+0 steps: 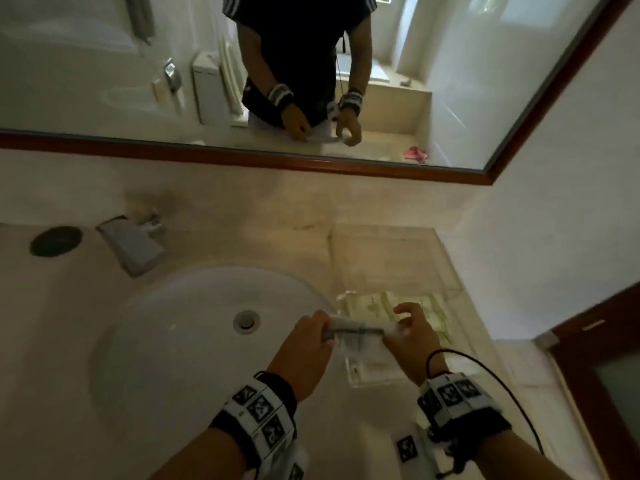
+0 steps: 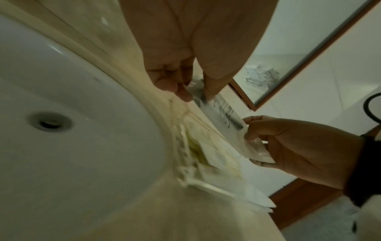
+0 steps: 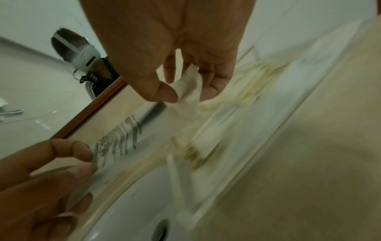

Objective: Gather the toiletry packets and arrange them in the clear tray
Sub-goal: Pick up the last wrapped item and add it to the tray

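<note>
Tautly, left grip (image 1: pixel 304 344) and right grip (image 1: pixel 414 337) pinch a thin white packet (image 1: pixel 360 337) with black print.
</note>
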Demonstrator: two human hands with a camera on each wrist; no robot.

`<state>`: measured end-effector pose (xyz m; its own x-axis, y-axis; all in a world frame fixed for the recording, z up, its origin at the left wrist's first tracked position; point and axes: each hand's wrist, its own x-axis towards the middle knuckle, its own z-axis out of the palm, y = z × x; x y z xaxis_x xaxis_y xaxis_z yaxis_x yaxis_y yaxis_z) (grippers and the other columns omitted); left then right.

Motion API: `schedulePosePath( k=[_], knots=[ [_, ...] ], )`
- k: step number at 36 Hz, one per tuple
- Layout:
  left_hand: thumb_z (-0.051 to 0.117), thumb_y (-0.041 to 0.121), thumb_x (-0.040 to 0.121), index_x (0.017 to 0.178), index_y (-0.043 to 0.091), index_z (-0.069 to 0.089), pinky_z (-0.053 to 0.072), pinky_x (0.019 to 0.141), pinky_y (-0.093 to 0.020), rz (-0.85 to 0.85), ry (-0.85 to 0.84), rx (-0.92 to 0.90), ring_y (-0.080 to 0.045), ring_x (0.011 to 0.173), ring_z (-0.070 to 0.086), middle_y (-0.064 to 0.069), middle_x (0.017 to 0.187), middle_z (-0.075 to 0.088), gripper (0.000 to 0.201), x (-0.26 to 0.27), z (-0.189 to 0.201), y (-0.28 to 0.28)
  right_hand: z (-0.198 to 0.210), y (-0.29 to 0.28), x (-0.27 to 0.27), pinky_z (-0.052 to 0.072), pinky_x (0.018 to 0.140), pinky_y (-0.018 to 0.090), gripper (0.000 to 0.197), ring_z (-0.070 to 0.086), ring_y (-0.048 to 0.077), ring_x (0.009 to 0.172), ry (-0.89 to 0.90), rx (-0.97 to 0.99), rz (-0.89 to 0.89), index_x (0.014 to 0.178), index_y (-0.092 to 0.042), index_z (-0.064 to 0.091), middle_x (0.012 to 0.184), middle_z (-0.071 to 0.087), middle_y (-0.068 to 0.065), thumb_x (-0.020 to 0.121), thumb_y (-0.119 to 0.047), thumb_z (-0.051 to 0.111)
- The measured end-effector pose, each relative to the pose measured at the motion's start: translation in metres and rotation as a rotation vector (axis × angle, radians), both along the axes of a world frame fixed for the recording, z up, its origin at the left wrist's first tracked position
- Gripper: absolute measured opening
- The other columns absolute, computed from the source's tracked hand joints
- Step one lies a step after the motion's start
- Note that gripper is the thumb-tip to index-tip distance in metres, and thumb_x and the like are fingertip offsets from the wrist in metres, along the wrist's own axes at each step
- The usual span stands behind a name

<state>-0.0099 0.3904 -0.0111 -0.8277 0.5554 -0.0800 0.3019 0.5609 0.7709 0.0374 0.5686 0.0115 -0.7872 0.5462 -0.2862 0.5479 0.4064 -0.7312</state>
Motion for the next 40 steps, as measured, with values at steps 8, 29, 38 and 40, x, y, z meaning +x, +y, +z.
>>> schedulePosePath(
  k=[8, 29, 38, 40],
  knots=[
    [0.039, 0.007, 0.093, 0.099, 0.018, 0.044, 0.037, 0.068, -0.017, -0.046, -0.062, -0.043, -0.015, 0.076, 0.045, 0.002, 0.093, 0.038, 0.013, 0.024, -0.027, 0.134, -0.033, 0.135, 0.025, 0.036, 0.071, 0.027, 0.028, 0.048, 0.024, 0.085, -0.101, 0.176, 0.032, 0.095, -0.018, 0.044, 0.107, 0.051, 0.012, 0.077, -0.001, 0.059],
    [0.037, 0.025, 0.098, 0.137, 0.030, 0.042, 0.041, 0.100, -0.028, -0.074, 0.194, -0.403, -0.017, 0.115, 0.045, 0.003, 0.132, 0.042, 0.040, 0.035, -0.041, 0.151, -0.071, 0.165, 0.025, 0.050, 0.091, 0.034, 0.019, 0.060, 0.029, 0.095, -0.061, 0.406, 0.426, 0.101, -0.003, 0.066, 0.116, 0.054, 0.008, 0.089, -0.004, 0.052],
    [0.036, 0.021, 0.097, 0.140, 0.034, 0.034, 0.041, 0.095, -0.030, -0.128, 0.254, -0.500, -0.019, 0.116, 0.045, 0.003, 0.132, 0.044, 0.045, 0.031, -0.045, 0.142, -0.076, 0.164, 0.018, 0.046, 0.085, 0.028, 0.024, 0.057, 0.024, 0.099, -0.088, 0.460, 0.452, 0.110, -0.014, 0.062, 0.116, 0.054, 0.005, 0.091, -0.011, 0.048],
    [0.035, 0.018, 0.096, 0.141, 0.035, 0.032, 0.040, 0.097, -0.033, -0.149, 0.272, -0.535, -0.020, 0.117, 0.045, 0.004, 0.134, 0.045, 0.048, 0.030, -0.044, 0.139, -0.074, 0.166, 0.018, 0.043, 0.089, 0.033, 0.027, 0.052, 0.027, 0.106, -0.132, 0.460, 0.445, 0.112, -0.013, 0.062, 0.118, 0.053, 0.007, 0.091, -0.009, 0.046]
  ],
)
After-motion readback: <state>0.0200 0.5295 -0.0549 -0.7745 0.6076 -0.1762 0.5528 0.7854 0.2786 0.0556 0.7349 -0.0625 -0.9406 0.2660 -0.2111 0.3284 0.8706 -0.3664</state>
